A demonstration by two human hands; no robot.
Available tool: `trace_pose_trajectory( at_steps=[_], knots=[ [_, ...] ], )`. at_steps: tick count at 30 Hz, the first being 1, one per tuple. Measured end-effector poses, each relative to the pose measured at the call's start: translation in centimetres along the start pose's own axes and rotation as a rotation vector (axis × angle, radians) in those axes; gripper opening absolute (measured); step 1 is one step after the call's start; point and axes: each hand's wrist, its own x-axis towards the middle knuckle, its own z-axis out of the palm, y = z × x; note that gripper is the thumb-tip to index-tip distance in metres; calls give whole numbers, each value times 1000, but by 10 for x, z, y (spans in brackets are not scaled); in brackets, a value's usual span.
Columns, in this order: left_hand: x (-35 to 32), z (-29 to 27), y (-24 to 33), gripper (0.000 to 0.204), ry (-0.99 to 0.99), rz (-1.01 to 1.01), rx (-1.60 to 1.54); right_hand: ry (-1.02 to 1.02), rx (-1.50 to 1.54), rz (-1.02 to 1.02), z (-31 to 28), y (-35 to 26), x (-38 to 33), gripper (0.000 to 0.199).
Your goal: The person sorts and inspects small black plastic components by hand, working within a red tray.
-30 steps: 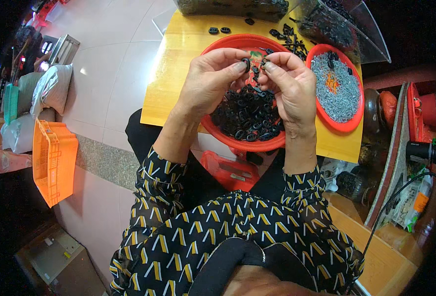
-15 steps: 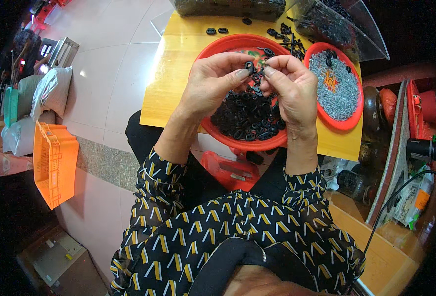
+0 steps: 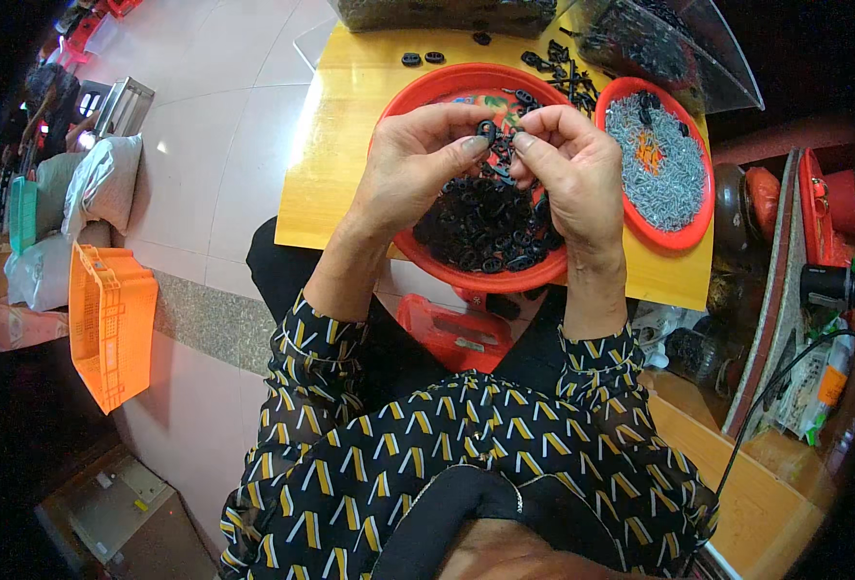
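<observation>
My left hand [image 3: 403,169] pinches a small black plastic part with a ring-shaped end [image 3: 486,129] between thumb and forefinger. Close beside it, my right hand [image 3: 579,179] is closed in a pinch too; whatever lies between its fingertips is too small and covered to name. Both hands are above a round red basin [image 3: 466,74], fingertips a short gap apart. Loose black plastic parts [image 3: 485,227] heap up in the basin's near half, many of them oval with holes.
Right of the basin, an oval red tray [image 3: 630,217] holds small silvery metal pieces and a few orange ones. Black parts [image 3: 567,72] lie scattered on the yellow table [image 3: 316,164]. Clear bins [image 3: 659,48] stand at the back. An orange crate [image 3: 113,329] sits on the floor at left.
Both hands keep nearly the same pinched pose, with the ring-ended part still in the left. The view has shifted very slightly.
</observation>
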Motion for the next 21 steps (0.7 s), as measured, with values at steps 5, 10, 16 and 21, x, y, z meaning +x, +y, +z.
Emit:
trace_pose_trajectory(
  at_steps=[5, 10, 16, 21],
  knots=[
    [0, -1, 0, 26, -2, 0, 8, -3, -12, 8, 0, -1, 0, 7],
    [-1, -1, -3, 27, -6, 7, 17, 0, -47, -3, 0, 0, -1, 8],
    [0, 1, -4, 28, -21, 1, 31, -34, -18, 24, -2, 2, 0, 7],
    [0, 0, -6, 28, -21, 7, 8, -50, -2, 29, -2, 3, 0, 7]
  ],
)
